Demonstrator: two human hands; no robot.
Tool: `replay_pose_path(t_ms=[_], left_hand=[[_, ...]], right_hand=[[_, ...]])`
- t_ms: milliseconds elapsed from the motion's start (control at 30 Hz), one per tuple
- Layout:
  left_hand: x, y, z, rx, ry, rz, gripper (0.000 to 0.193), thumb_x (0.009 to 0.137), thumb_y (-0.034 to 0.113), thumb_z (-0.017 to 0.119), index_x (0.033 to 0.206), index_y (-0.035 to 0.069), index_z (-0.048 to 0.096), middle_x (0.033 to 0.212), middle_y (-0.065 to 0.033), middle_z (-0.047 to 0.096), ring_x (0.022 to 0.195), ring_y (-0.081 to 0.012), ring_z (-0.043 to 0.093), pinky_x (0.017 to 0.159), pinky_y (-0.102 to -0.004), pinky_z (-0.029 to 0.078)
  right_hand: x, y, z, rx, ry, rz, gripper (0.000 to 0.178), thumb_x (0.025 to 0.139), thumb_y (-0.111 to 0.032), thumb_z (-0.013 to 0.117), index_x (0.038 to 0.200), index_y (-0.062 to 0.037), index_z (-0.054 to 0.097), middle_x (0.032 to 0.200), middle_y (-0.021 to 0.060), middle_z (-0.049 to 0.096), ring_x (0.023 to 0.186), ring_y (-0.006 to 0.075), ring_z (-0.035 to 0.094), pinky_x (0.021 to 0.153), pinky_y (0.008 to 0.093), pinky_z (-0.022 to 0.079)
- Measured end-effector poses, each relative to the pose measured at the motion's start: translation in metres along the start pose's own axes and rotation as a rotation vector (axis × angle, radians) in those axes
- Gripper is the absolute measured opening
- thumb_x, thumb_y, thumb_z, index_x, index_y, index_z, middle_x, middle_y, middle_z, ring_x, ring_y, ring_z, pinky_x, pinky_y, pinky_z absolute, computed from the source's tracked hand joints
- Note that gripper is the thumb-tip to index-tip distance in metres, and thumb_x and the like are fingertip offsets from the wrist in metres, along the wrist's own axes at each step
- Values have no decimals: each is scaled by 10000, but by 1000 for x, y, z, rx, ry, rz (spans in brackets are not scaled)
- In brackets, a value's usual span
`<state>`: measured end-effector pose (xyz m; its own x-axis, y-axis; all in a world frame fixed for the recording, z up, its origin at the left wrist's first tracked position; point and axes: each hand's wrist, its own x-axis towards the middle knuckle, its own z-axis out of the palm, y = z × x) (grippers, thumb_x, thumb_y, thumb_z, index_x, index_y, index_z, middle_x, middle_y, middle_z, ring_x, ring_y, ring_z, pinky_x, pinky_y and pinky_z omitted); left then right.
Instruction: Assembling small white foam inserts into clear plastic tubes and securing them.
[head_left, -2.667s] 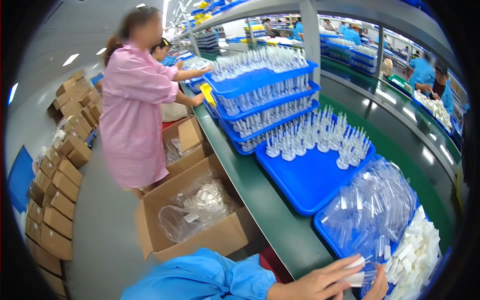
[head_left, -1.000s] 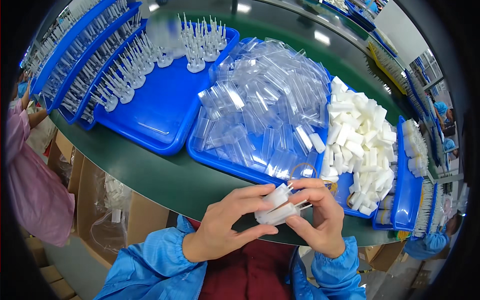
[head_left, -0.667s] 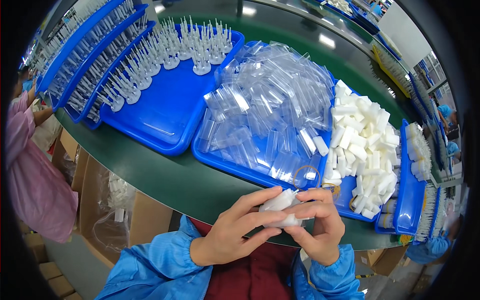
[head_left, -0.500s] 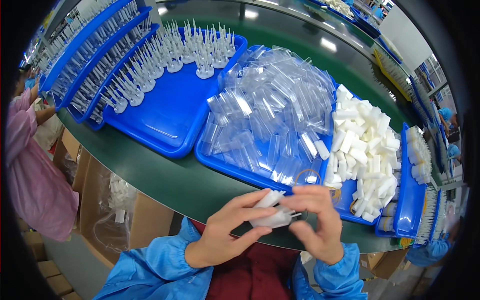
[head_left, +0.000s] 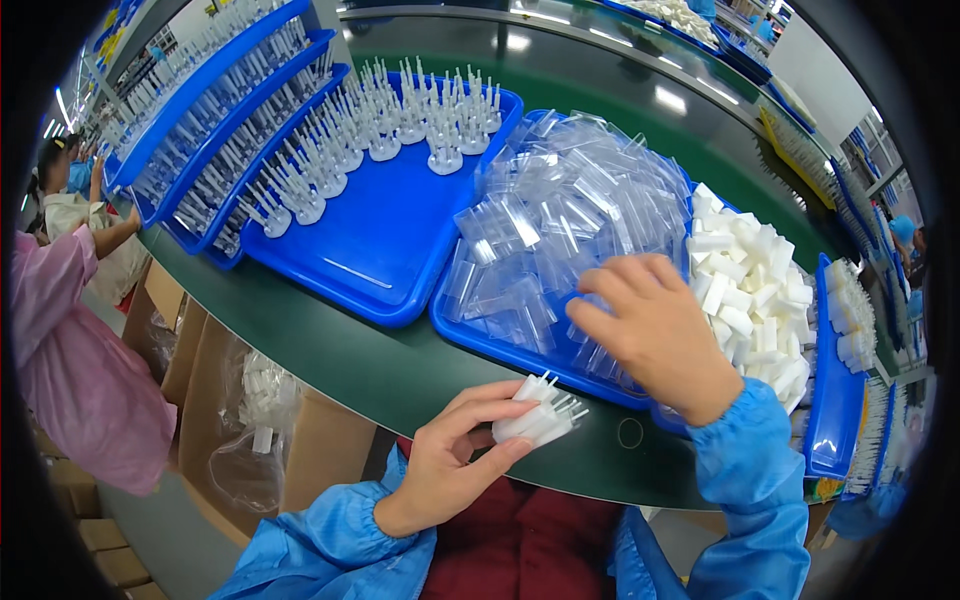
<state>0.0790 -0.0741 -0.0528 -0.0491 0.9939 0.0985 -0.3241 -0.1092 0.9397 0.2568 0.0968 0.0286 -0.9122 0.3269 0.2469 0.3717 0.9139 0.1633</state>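
Note:
My left hand point(head_left: 455, 455) is closed around white foam-like blocks with thin prongs point(head_left: 535, 420); the prongs stick out to the right, over the table's front edge. Bent downward, my right hand point(head_left: 655, 325) hovers over or touches the near right part of a pile of clear plastic sleeves point(head_left: 575, 200). Its thumb and forefinger are apart, and no object shows between them; the other fingertips are partly hidden. The sleeves lie heaped in a blue tray point(head_left: 530, 362).
At left, a blue tray point(head_left: 370, 245) holds upright pronged pieces point(head_left: 445, 140) along its far side, beside stacked trays point(head_left: 215, 85). White blocks point(head_left: 755, 290) are piled at right. Below the green table point(head_left: 290, 335) stands a cardboard box point(head_left: 325, 440). A person in pink point(head_left: 90, 370) is at far left.
My right hand has left the white pronged blocks and moved up and right to the sleeves. My left hand still holds the blocks. The whole view has shifted slightly.

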Motion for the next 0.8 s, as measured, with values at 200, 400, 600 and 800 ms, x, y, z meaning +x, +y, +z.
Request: replay_pose_path(t_ms=[200,400,600,800], left_hand=[[3,3,5,122,44,36,345,903,-44,688,1246,-6,673,1396,-166,544,1222,-231,603,974,-323,536],[9,2,15,238,51,93,332,885,-2,726,1216,16,707,1350,-189,605,1190,-251,630,958,-327,528],[10,5,24,250,63,62,303,895,19,725,1198,19,716,1345,-189,608,1181,-260,634,972,-340,521],[1,5,26,381,45,179,239,908,33,723,1146,14,729,1334,-183,610,1230,-292,602,1025,-374,485]], right_hand=[[-26,-52,-14,1124,405,656,490,867,30,712,1321,-15,534,1012,108,664,952,183,665,885,310,508],[-53,-78,-4,1293,465,804,378,924,-32,693,1250,19,509,1033,130,692,966,169,666,907,306,498],[-60,-82,3,1210,516,801,369,896,22,702,1209,20,506,1105,162,663,970,207,693,916,312,505],[-79,-95,28,1096,620,743,321,869,-2,662,1151,10,509,1105,163,621,947,218,663,866,332,525]])
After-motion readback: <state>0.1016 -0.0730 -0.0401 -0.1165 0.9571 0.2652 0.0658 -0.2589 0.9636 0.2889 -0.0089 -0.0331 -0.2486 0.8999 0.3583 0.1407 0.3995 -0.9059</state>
